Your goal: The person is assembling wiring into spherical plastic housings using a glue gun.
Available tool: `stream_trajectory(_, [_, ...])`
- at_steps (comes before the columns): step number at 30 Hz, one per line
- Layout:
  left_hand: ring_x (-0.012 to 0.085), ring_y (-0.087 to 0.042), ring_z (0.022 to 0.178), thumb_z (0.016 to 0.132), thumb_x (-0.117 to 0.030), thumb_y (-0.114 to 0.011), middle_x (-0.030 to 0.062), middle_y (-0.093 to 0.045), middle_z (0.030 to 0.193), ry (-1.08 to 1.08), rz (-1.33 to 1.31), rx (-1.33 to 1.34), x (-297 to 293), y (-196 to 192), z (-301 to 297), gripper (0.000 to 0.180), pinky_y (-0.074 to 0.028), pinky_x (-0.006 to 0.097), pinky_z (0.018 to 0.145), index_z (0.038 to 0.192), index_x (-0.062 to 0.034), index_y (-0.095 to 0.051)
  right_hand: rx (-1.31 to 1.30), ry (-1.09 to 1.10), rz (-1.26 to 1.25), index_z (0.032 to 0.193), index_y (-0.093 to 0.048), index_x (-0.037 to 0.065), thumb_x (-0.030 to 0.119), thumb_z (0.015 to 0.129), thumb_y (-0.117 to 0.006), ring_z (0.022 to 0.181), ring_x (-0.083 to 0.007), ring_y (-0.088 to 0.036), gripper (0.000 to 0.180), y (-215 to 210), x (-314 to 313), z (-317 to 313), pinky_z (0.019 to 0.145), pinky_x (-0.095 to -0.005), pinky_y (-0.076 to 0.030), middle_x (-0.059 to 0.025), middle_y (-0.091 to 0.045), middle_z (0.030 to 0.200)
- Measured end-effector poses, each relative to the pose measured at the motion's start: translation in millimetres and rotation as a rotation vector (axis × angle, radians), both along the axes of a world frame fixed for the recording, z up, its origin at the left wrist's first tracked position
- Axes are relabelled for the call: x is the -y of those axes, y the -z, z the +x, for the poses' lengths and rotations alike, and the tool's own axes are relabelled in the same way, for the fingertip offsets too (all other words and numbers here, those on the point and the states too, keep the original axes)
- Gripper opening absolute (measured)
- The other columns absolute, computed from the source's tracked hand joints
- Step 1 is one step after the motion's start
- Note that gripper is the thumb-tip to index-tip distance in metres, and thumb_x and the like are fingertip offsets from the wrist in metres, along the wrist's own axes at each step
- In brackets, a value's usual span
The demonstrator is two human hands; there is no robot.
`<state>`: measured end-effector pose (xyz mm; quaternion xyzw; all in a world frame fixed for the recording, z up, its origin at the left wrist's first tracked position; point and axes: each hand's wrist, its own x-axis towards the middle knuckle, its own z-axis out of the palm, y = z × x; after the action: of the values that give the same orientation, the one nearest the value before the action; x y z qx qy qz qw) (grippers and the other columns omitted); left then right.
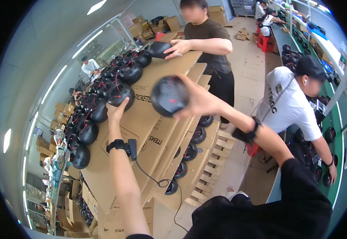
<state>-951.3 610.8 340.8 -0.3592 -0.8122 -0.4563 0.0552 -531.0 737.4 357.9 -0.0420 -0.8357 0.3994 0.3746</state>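
My right hand (199,97) grips a black round plastic housing (169,96) with a bit of red on it, held above the cardboard and blurred by motion. To its left, my left hand (117,112) has its thumb and fingers around another black round housing (119,95), which rests at the near side of a crowded row. That row holds several like black housings (88,131) with thin red wires, lying along the left part of the top cardboard sheet (149,115). A strapped device sits on each of my wrists.
Across the stack, a person in a dark shirt (207,36) holds a black housing (159,49). More housings (189,151) sit between lower cardboard layers, beside a wooden pallet (213,167). At right, a person in white (291,103) reaches over a green conveyor (342,159). A cable (163,183) hangs from my left wrist.
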Motion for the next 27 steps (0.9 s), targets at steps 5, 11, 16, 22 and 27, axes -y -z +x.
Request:
stream_trajectory(5, [0.0351, -0.057, 0.123, 0.061, -0.053, -0.089, 0.0282, -0.057, 0.131, 0.004, 0.036, 0.018, -27, 14, 31, 0.116, -0.041, 0.038, 0.107, 0.139, 0.0138, -0.035, 0.457, 0.286, -0.003, 0.152, -0.020, 0.004, 0.065, 0.047, -0.085, 0.110, -0.0363, -0.064, 0.138, -23, -99, -149, 0.076, -0.0392, -0.059, -0.0301, -0.058, 0.127])
stream_trajectory(11, [0.0530, -0.039, 0.133, 0.059, -0.057, -0.086, 0.0389, -0.039, 0.142, -0.238, -0.221, 0.068, -3, -22, 75, 0.128, -0.035, 0.043, 0.112, 0.144, 0.0171, -0.024, 0.625, 0.198, -0.045, 0.156, 0.001, 0.003, 0.063, 0.049, -0.087, 0.107, -0.0365, -0.066, 0.151, -33, -110, -211, 0.067, -0.0401, -0.060, -0.0284, -0.056, 0.132])
stream_trajectory(16, [0.0437, -0.045, 0.132, 0.063, -0.049, -0.087, 0.0372, -0.044, 0.139, -0.116, -0.164, -0.074, -6, -40, 75, 0.126, -0.035, 0.042, 0.112, 0.145, 0.0166, -0.019, 0.176, 0.339, -0.069, 0.152, -0.003, -0.006, 0.049, 0.058, -0.090, 0.120, -0.0363, -0.059, 0.139, 1, -120, -204, 0.089, -0.0432, -0.055, -0.0312, -0.052, 0.135])
stream_trajectory(22, [0.0270, -0.049, 0.129, 0.096, -0.010, -0.062, 0.0209, -0.051, 0.138, 0.596, 0.187, 0.161, 67, -3, 268, 0.057, -0.040, 0.037, 0.109, 0.145, 0.0044, -0.038, -0.186, 0.198, -0.053, 0.114, -0.061, -0.001, 0.019, 0.087, -0.061, 0.105, -0.0332, -0.062, 0.034, 115, -16, -58, 0.091, -0.0442, -0.050, -0.0193, -0.065, 0.110])
stream_trajectory(27, [0.0198, -0.060, 0.113, 0.089, -0.003, -0.066, 0.0111, -0.063, 0.120, 1.355, -0.616, 0.742, 148, 172, 351, 0.049, -0.048, 0.033, 0.098, 0.136, 0.0001, -0.051, 0.463, 0.355, -0.505, 0.082, -0.061, -0.002, 0.028, 0.093, -0.057, 0.067, -0.0215, -0.056, 0.032, 297, 165, 169, 0.067, -0.0410, -0.048, -0.0136, -0.057, 0.070])
